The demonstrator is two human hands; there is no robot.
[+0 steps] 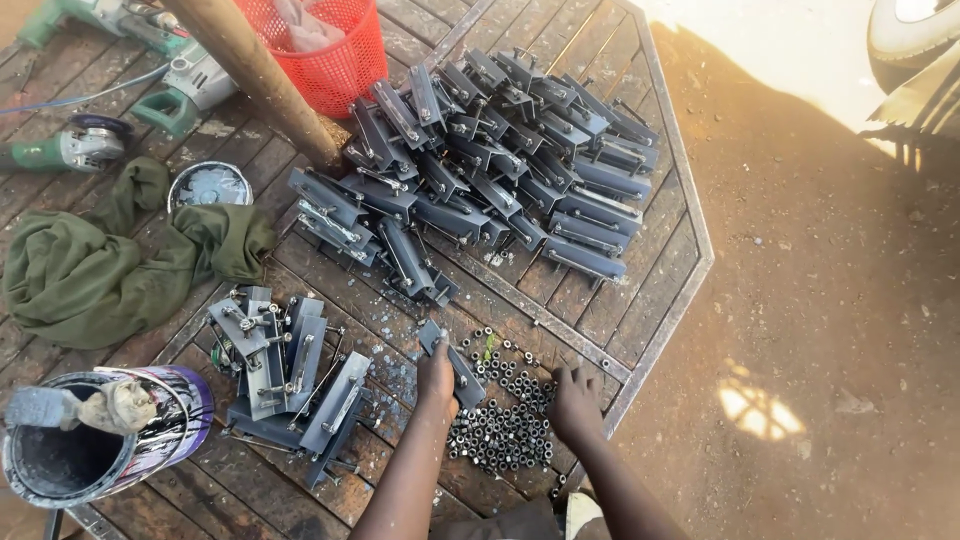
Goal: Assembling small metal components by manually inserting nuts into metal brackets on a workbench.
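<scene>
metal bracket (452, 362), dark grey and channel-shaped, lies on the slatted wooden counter (560, 290) under the left hand (437, 378), whose fingers close on it. right hand (573, 400) rests fingers-down, loosely curled, on a heap of small nuts (500, 430) just beside. a large pile of brackets (490, 160) lies beyond, a smaller stack (290, 370) to the left.

This is an open-air metal workshop on bare dirt ground (830, 300). A rough wooden surface (640, 290) framed in steel carries heaps of dark painted metal brackets (500, 150), a pile of small nuts (505, 425), green power tools (150, 70) and a used paint can (100, 435).
</scene>
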